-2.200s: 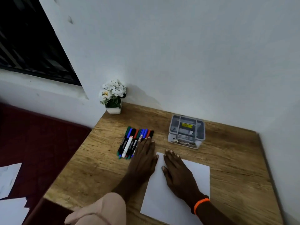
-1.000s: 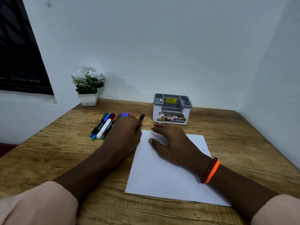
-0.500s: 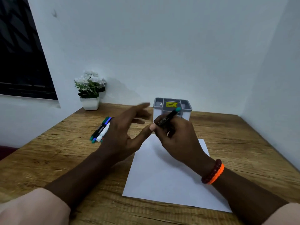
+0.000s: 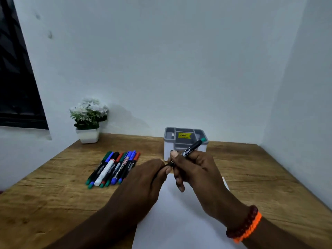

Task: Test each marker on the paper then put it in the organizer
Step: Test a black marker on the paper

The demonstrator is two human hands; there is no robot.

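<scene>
R hand (image 4: 195, 169) grips green marker (image 4: 191, 149); L hand (image 4: 143, 180) pinches its cap end.

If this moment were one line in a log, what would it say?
step: uncapping | right hand: holds green-tipped marker | left hand: at cap end | paper: blank | organizer: no markers seen

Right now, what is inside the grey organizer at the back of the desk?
The organizer shows grey dividers and a yellow price sticker inside; no markers stand up in it. Its compartment floors cannot be seen, and the held marker with the right hand covers its front.
</scene>
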